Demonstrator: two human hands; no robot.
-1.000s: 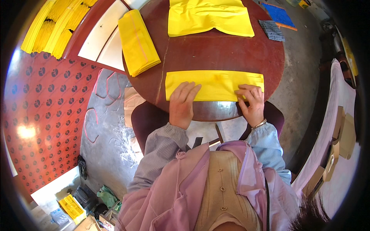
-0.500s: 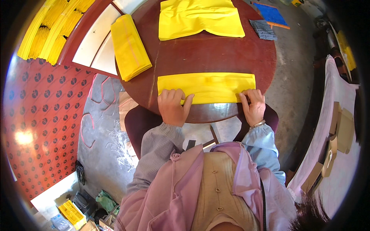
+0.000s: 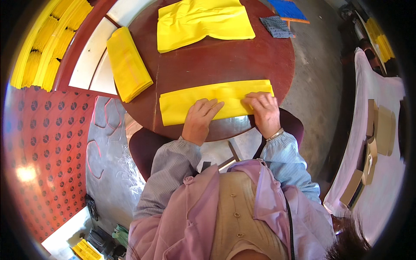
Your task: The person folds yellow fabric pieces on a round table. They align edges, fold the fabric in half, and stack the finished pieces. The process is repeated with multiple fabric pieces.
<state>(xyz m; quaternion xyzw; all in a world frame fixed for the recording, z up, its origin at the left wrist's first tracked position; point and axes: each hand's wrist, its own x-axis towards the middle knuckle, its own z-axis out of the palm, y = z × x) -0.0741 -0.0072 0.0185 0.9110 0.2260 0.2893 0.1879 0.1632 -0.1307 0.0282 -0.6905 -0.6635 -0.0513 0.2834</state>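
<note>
A long, folded yellow cloth (image 3: 216, 93) lies across the near part of a round, dark red table (image 3: 208, 60). My left hand (image 3: 200, 121) rests on it left of the middle, fingers together and laid over its near edge. Nearer its right end, my right hand (image 3: 265, 112) presses down with bent, outstretched fingers. Neither hand grips the cloth; both touch it from above. Towards the far side a wider yellow cloth (image 3: 203, 24) lies spread and slightly creased. A thick folded yellow stack (image 3: 128, 65) sits at the table's left edge.
At the far right edge are a grey ribbed cloth (image 3: 276, 27) and a blue board (image 3: 291, 9). Tall yellow stacks (image 3: 43, 47) stand at the upper left beside a red patterned panel (image 3: 52, 147). Cardboard boxes (image 3: 383, 128) lie on a pale cover at the right.
Both hands have moved inward from the cloth's ends, their fingers now flatter on it. The cloth lies slightly tilted, its right end farther away. The whole view has shifted.
</note>
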